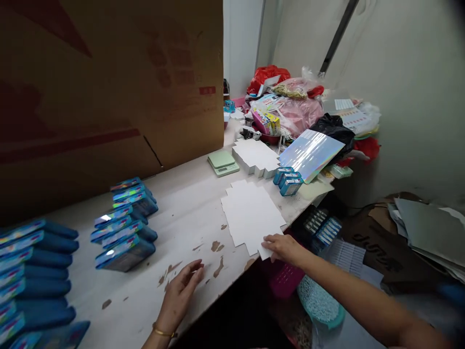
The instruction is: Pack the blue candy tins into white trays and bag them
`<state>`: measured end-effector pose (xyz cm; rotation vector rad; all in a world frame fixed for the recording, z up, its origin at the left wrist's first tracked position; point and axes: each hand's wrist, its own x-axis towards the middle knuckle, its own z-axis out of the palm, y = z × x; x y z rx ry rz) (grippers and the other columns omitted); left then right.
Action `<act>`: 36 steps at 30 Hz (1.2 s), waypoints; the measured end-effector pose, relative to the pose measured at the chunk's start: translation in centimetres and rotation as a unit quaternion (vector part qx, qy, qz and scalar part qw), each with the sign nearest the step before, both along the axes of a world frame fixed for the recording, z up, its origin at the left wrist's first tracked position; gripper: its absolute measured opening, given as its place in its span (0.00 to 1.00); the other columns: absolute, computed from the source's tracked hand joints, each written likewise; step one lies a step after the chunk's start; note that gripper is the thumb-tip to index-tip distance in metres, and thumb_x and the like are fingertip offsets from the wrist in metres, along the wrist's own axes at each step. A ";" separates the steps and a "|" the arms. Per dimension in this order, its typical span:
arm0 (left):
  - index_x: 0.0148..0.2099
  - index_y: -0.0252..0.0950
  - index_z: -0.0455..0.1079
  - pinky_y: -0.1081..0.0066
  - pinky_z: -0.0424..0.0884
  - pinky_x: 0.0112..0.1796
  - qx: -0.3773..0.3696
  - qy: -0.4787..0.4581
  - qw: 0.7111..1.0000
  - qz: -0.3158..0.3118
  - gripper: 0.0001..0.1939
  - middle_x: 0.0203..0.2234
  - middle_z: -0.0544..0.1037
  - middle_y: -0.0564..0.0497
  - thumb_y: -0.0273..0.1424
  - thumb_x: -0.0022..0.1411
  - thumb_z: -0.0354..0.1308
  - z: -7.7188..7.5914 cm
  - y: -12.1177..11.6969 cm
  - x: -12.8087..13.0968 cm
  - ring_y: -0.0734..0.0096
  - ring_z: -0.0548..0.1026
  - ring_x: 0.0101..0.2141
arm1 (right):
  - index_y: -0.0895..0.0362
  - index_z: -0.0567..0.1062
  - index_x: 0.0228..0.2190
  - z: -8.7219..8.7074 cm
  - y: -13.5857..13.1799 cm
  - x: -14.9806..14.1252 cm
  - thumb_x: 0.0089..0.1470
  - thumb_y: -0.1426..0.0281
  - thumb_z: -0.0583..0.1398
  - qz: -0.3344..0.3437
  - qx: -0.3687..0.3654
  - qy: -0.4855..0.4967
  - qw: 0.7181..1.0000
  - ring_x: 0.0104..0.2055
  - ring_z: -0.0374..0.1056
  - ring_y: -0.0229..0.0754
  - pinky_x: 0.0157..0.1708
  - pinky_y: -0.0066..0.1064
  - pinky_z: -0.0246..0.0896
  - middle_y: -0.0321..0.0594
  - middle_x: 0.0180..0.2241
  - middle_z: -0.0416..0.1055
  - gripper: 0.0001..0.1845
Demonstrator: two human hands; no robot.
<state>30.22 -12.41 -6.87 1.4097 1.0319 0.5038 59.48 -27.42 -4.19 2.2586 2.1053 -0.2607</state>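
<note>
A flat white card blank [250, 215] with stepped, notched edges lies at the table's front edge. My right hand [279, 247] grips its near corner, fingers on top, with the thumb side partly hidden. My left hand [181, 288] hovers by the front edge over the worn table top, holding nothing, its fingers loosely curled and apart. Behind the blank stands a thick stack of similar white card blanks [256, 156]. Left of my left hand, several blue packs [125, 252] stand in a row, and more blue packs [39, 276] fill the lower left corner.
A large brown carton [109, 87] stands along the back left. A pale green scale [223, 163] sits near the stack. Small blue boxes [288, 182] and a shiny holographic sheet [310, 150] lie to the right, before a heap of bags. A pink basket [286, 280] is below the edge.
</note>
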 end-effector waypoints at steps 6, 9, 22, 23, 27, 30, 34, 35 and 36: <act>0.43 0.35 0.67 0.63 0.67 0.44 0.084 0.026 0.996 0.021 0.20 0.38 0.74 0.47 0.43 0.51 0.53 0.5 -7.1 -3.7 0.64 0.72 0.40 | 0.56 0.70 0.38 4.1 -0.3 -0.1 0.54 0.73 0.49 0.115 0.074 -0.072 0.988 0.36 0.66 0.37 0.34 0.25 0.58 0.41 0.35 0.71 0.13; 0.48 0.36 0.62 0.64 0.67 0.43 0.232 0.059 0.967 0.085 0.21 0.42 0.71 0.46 0.40 0.55 0.49 1.5 -9.2 -5.1 0.65 0.70 0.42 | 0.62 0.69 0.40 6.1 -0.6 -3.7 0.54 0.77 0.47 0.132 0.258 -0.128 0.949 0.36 0.66 0.39 0.34 0.28 0.57 0.47 0.35 0.71 0.14; 0.48 0.41 0.64 0.59 0.59 0.48 0.586 0.282 0.755 -0.084 0.15 0.48 0.68 0.50 0.32 0.60 0.44 -4.9 -8.0 -10.1 0.64 0.62 0.51 | 0.62 0.66 0.40 -5.0 -1.4 -20.5 0.53 0.77 0.48 0.257 0.242 -0.050 0.934 0.40 0.64 0.42 0.32 0.32 0.62 0.46 0.38 0.68 0.13; 0.48 0.41 0.64 0.60 0.59 0.47 0.583 0.283 0.757 -0.086 0.15 0.48 0.68 0.50 0.32 0.60 0.44 -4.9 -7.9 -10.1 0.64 0.62 0.51 | 0.62 0.66 0.42 -5.2 -1.5 -20.2 0.54 0.77 0.48 0.256 0.252 -0.040 0.932 0.43 0.62 0.43 0.36 0.33 0.62 0.46 0.42 0.67 0.14; 0.51 0.40 0.62 0.61 0.60 0.44 0.570 0.276 0.764 -0.122 0.19 0.50 0.66 0.48 0.37 0.58 0.48 -3.8 -7.3 -10.4 0.62 0.63 0.49 | 0.61 0.66 0.44 -5.4 -1.6 -18.7 0.54 0.77 0.49 0.235 0.277 0.022 0.931 0.49 0.58 0.42 0.47 0.33 0.57 0.43 0.46 0.66 0.16; 0.50 0.42 0.63 0.62 0.61 0.42 0.556 0.275 0.773 -0.128 0.18 0.48 0.68 0.49 0.36 0.57 0.48 -3.2 -6.9 -10.4 0.63 0.65 0.46 | 0.59 0.68 0.43 -5.1 -1.4 -17.7 0.55 0.77 0.48 0.215 0.273 0.096 0.933 0.47 0.61 0.38 0.48 0.30 0.57 0.40 0.44 0.68 0.16; 0.44 0.45 0.67 0.64 0.61 0.42 0.559 0.239 0.786 -0.113 0.13 0.46 0.69 0.52 0.34 0.59 0.46 -3.2 -6.6 -9.7 0.66 0.64 0.46 | 0.56 0.69 0.42 -4.9 -1.1 -16.2 0.55 0.75 0.48 0.199 0.255 0.174 0.930 0.46 0.62 0.36 0.46 0.29 0.59 0.38 0.43 0.69 0.16; 0.44 0.44 0.68 0.64 0.61 0.42 0.562 0.234 0.785 -0.114 0.13 0.46 0.69 0.51 0.34 0.59 0.46 -3.3 -6.5 -9.5 0.66 0.63 0.46 | 0.56 0.70 0.42 -4.9 -1.1 -15.8 0.55 0.75 0.48 0.197 0.255 0.188 0.928 0.46 0.63 0.36 0.46 0.29 0.59 0.38 0.43 0.69 0.16; 0.44 0.43 0.67 0.64 0.61 0.42 0.566 0.233 0.781 -0.121 0.13 0.47 0.69 0.51 0.35 0.59 0.46 -3.3 -6.4 -9.3 0.65 0.63 0.47 | 0.56 0.70 0.42 -4.9 -1.0 -15.5 0.55 0.75 0.48 0.192 0.257 0.200 0.926 0.46 0.63 0.36 0.45 0.29 0.60 0.38 0.42 0.70 0.16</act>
